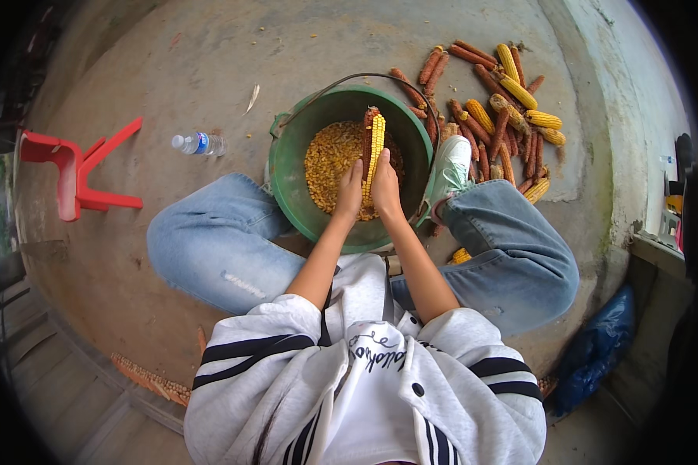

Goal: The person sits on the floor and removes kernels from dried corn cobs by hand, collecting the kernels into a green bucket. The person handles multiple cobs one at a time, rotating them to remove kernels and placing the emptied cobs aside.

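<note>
My left hand [349,189] grips a bare reddish corn cob [368,131], mostly hidden behind the ear beside it. In my right hand [386,185] is a yellow ear of corn [377,139] with rows of kernels on it, pressed side by side against the cob. Both hands are over a green plastic bucket [285,174], which stands between my bent legs. Loose corn kernels [328,163] cover much of its bottom. The bucket's thin handle [349,79] leans towards the far rim.
Right of the bucket lies a heap of bare cobs [503,125] and several yellow ears [517,92], close to my shoe [455,165]. At left are a plastic water bottle [200,143] and a red plastic stool [81,168] on its side. A blue plastic bag [596,349] sits at lower right.
</note>
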`<state>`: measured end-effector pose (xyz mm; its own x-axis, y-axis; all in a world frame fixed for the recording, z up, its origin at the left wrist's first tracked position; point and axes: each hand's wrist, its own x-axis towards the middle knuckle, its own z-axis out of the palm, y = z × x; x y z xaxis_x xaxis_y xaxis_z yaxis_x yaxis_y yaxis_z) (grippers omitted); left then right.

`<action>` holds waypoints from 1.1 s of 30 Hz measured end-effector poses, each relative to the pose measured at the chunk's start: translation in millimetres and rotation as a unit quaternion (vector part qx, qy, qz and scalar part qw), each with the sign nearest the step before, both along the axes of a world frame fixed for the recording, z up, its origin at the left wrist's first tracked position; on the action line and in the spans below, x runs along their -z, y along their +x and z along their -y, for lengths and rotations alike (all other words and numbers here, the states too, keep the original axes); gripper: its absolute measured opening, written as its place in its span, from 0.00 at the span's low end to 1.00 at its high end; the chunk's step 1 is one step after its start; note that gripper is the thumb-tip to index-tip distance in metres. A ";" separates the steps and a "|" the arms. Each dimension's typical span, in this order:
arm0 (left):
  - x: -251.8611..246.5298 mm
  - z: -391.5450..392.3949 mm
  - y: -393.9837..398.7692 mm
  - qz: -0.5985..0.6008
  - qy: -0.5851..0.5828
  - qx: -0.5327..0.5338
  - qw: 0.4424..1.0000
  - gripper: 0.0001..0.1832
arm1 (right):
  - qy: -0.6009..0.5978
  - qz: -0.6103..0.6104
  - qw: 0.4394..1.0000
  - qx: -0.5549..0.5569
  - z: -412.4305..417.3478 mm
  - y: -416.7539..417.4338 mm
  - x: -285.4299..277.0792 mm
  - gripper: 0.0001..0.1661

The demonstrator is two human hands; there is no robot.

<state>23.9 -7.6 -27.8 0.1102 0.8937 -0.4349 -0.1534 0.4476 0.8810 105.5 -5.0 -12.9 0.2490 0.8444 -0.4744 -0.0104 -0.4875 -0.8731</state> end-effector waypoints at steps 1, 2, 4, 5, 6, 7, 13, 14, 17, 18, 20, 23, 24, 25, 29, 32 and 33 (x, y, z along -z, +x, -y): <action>0.1 0.5 -1.4 -0.014 -0.005 0.012 1.000 0.24 | 0.002 -0.015 1.000 0.005 -0.3 1.1 0.7 0.38; 0.1 1.1 -3.1 -0.027 -0.011 0.024 0.999 0.25 | -0.007 -0.010 1.000 -0.001 0.0 1.6 3.5 0.39; -7.0 2.7 -0.3 -0.040 0.021 0.037 0.998 0.25 | -0.027 -0.049 0.998 0.018 -1.3 5.2 5.8 0.40; -11.0 7.5 2.8 -0.041 0.057 0.038 0.997 0.25 | -0.038 -0.069 0.997 0.027 -2.1 8.0 6.9 0.41; -14.4 12.2 4.4 -0.044 0.093 0.037 0.994 0.25 | -0.051 -0.082 0.995 0.028 -3.3 11.1 6.5 0.42; -13.9 15.8 5.1 -0.063 0.111 0.064 0.990 0.26 | 0.001 -0.087 0.996 0.029 -3.3 14.2 5.9 0.42; -5.3 20.6 5.3 -0.101 0.199 0.069 0.972 0.26 | -0.015 -0.040 0.999 0.024 0.1 8.9 2.2 0.41; -3.1 20.9 3.6 -0.075 0.136 0.037 0.987 0.24 | -0.019 -0.049 0.998 0.021 0.9 8.5 1.4 0.41; -0.4 20.3 -0.2 -0.079 0.160 0.041 0.983 0.25 | -0.006 -0.060 0.998 0.017 0.9 6.1 -6.8 0.41; -5.8 19.7 1.2 -0.074 0.151 0.040 0.985 0.25 | -0.008 -0.068 0.998 0.016 -0.1 7.5 -7.6 0.41; -17.8 23.0 1.6 -0.086 0.176 0.056 0.979 0.24 | -0.016 -0.088 0.996 0.024 -0.5 8.7 -9.4 0.41; -23.8 30.5 5.6 -0.073 0.175 0.046 0.981 0.24 | -0.047 -0.113 0.991 0.051 -1.3 11.7 -6.4 0.42; -18.1 28.6 4.2 -0.095 0.196 0.036 0.975 0.24 | -0.051 -0.117 0.991 0.038 -1.2 9.3 -7.2 0.42; -12.8 27.5 2.0 -0.116 0.217 0.027 0.969 0.24 | -0.044 -0.121 0.991 0.037 0.0 6.6 -8.1 0.42; -5.2 25.0 -7.1 -0.051 0.145 0.036 0.987 0.25 | -0.058 -0.174 0.982 0.051 1.4 4.1 -7.4 0.41; -13.0 25.0 -4.0 0.008 0.105 0.038 0.994 0.26 | -0.032 -0.139 0.989 0.034 2.5 7.0 5.4 0.41; -13.6 27.1 -2.2 -0.028 0.123 0.059 0.990 0.26 | -0.011 -0.093 0.995 0.026 3.0 7.1 8.0 0.41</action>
